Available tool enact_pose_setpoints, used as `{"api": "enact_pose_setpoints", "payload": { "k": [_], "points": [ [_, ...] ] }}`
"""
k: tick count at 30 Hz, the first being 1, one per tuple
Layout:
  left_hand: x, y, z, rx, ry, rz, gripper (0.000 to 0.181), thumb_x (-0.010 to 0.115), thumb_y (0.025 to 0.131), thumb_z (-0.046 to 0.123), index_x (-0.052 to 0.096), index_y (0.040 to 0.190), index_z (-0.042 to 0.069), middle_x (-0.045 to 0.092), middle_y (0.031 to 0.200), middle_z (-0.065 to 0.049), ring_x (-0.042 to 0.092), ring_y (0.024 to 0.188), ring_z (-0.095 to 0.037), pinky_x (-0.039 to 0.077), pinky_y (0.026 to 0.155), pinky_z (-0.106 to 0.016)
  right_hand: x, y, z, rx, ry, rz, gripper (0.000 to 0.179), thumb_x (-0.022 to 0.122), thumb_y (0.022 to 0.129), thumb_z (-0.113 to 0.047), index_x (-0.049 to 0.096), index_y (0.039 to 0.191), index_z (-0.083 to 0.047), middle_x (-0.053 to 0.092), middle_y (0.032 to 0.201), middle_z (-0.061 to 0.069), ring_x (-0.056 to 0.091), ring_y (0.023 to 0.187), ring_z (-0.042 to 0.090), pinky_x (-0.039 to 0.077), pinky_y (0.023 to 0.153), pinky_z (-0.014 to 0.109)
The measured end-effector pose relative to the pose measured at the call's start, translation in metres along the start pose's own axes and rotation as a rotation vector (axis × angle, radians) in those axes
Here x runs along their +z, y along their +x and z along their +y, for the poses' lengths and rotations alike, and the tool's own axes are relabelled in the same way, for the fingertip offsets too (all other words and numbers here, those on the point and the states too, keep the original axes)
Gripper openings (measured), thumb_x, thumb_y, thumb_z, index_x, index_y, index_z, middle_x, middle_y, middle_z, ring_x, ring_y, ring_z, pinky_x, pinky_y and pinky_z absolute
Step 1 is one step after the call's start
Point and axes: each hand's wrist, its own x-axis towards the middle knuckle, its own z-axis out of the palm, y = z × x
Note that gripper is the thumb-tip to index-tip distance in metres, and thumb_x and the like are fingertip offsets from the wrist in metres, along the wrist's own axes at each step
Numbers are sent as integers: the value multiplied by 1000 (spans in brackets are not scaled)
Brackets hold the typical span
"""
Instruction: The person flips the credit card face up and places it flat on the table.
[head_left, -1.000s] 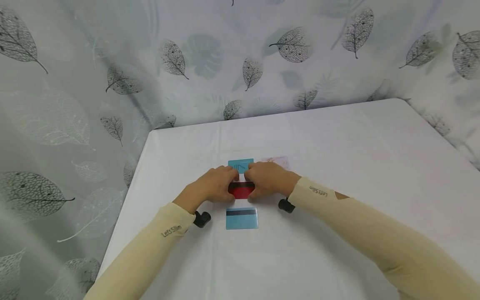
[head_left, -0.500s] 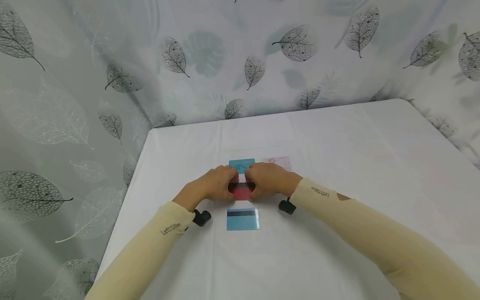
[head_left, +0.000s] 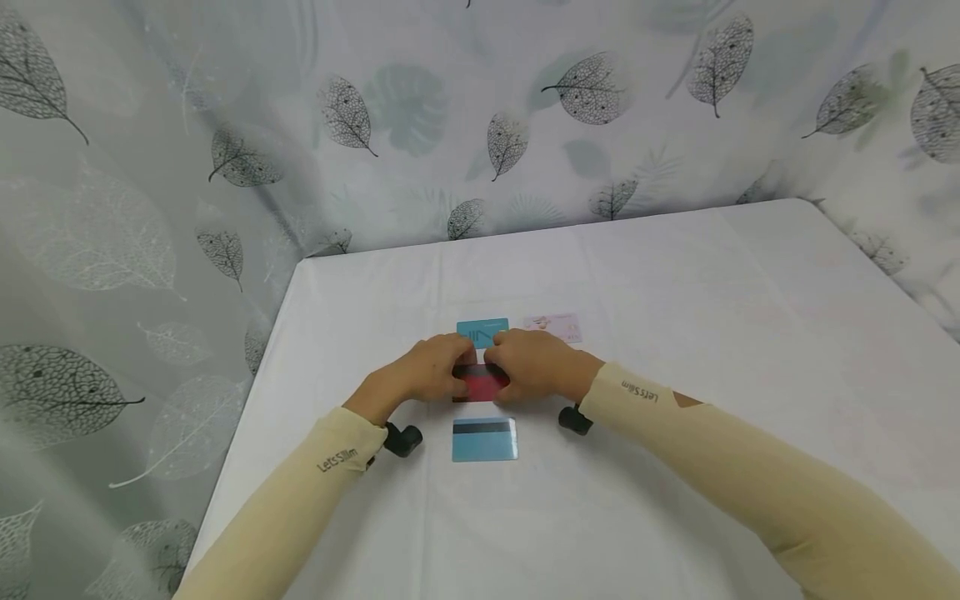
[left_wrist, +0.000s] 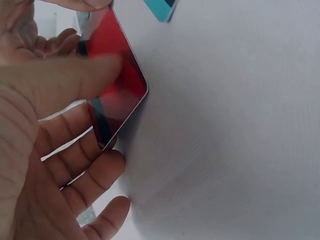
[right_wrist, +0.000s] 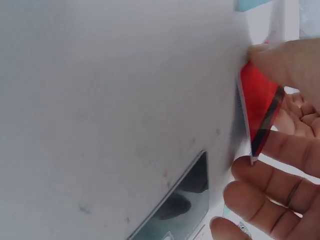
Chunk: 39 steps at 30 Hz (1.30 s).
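A red card (head_left: 480, 387) with a black stripe along its far side is between my two hands at the middle of the white table. My left hand (head_left: 433, 367) holds its left end; in the left wrist view the thumb lies over the red face (left_wrist: 125, 102), and the other fingers curl at the stripe side. My right hand (head_left: 538, 364) holds the right end. In the right wrist view, its thumb presses the near corner of the red card (right_wrist: 256, 102), fingers curled by the striped edge. The card is tilted close over the cloth.
Nearer the body lies a light blue card (head_left: 484, 446) with a dark stripe. Beyond the hands are a teal card (head_left: 480, 327), partly covered by fingers, and a pale pink card (head_left: 564, 327). A leaf-patterned curtain (head_left: 420, 125) borders the white table (head_left: 712, 333).
My right fingers have shifted slightly left. The red card's near left corner now shows more beside my left thumb. The other cards have stayed in place.
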Motion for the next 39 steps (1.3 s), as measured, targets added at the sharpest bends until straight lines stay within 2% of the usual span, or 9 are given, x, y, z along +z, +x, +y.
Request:
{"api": "enact_pose_setpoints", "payload": {
  "k": [5, 10, 17, 24, 28, 32, 35, 39],
  "points": [
    [3, 2, -3, 1, -112, 54, 5, 66, 101, 10, 65, 106, 9, 65, 96, -2, 58, 89, -19, 51, 84, -34, 1, -1, -1, -21, -53, 19, 47, 79, 88, -50, 71, 115, -12, 56, 91, 0, 55, 82, 16, 50, 73, 31],
    [4, 4, -6, 0, -205, 103, 7, 60, 103, 5, 67, 103, 7, 66, 92, -3, 58, 85, -18, 50, 82, -34, 2, -1, -1, -32, -84, 32, 52, 78, 88, -52, 71, 119, -12, 58, 92, 0, 55, 83, 16, 51, 74, 32],
    [4, 4, -10, -58, -355, 169, 7, 63, 102, 5, 70, 104, 6, 68, 95, -5, 60, 91, -20, 51, 84, -34, 3, 0, -2, -25, -130, 37, 58, 75, 88, -59, 70, 124, -13, 61, 96, 0, 56, 83, 14, 50, 70, 29],
    [5, 3, -13, -96, -544, 157, 8, 64, 102, 6, 70, 107, 4, 67, 94, -6, 58, 88, -18, 49, 79, -28, 4, 3, -1, -22, -138, 61, 53, 75, 87, -56, 71, 118, -13, 59, 93, -1, 55, 83, 14, 48, 68, 29],
    [6, 1, -15, -65, -550, 135, 15, 68, 101, 14, 70, 114, 6, 70, 103, -6, 63, 92, -18, 51, 80, -29, 3, 2, 0, -13, -151, 88, 49, 76, 85, -55, 71, 111, -13, 58, 90, -3, 54, 83, 14, 48, 69, 30],
    [6, -3, -16, -6, -525, 98, 40, 79, 92, 19, 67, 128, 7, 68, 123, -8, 64, 105, -23, 53, 89, -34, -1, 0, 2, 1, -152, 119, 46, 77, 85, -53, 72, 108, -13, 59, 88, -3, 55, 81, 15, 49, 69, 32],
    [6, -6, -16, 24, -473, 83, 57, 85, 86, 18, 62, 136, 7, 64, 132, -7, 60, 112, -24, 53, 93, -36, -4, -1, 2, 8, -135, 125, 45, 78, 85, -51, 72, 108, -13, 60, 89, -3, 55, 81, 15, 50, 69, 32],
    [6, -8, -14, 36, -386, 93, 62, 87, 84, 18, 59, 139, 8, 63, 133, -3, 56, 114, -23, 52, 94, -37, -8, -3, 1, 9, -112, 121, 42, 78, 86, -49, 72, 107, -13, 61, 89, -3, 56, 82, 15, 50, 70, 32]
  ]
}}
